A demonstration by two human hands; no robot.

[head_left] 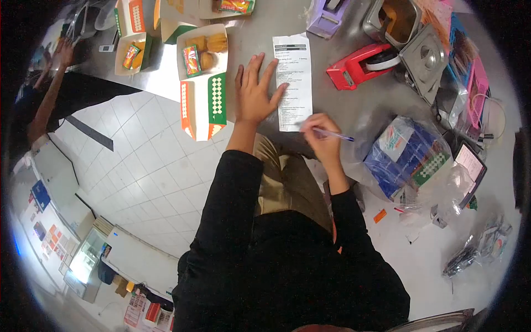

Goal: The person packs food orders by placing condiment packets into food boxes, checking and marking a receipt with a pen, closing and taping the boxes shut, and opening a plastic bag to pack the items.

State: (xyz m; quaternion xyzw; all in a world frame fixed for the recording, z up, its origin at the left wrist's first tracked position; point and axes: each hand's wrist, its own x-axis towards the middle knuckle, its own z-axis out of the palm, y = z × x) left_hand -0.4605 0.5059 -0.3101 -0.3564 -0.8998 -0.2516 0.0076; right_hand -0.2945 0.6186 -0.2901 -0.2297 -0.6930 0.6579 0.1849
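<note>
A long printed receipt (293,77) lies flat on the steel counter (251,39). My left hand (256,91) is open, palm down with fingers spread, its thumb touching the receipt's left edge. At the receipt's lower right corner, my right hand (322,138) is closed around a pen (340,134), whose blue-purple end points right. The pen's writing tip is hidden by my fingers. Left of my left hand stands an open food box (217,102) in orange, green and white, holding fried pieces (207,47) and a sauce sachet (192,59).
A red tape dispenser (345,73) and a purple one (327,19) sit right of the receipt. Metal containers (394,19) are behind. A plastic bag of packages (406,155) lies at right. Another food box (133,53) is at left, near another person's arm (52,97).
</note>
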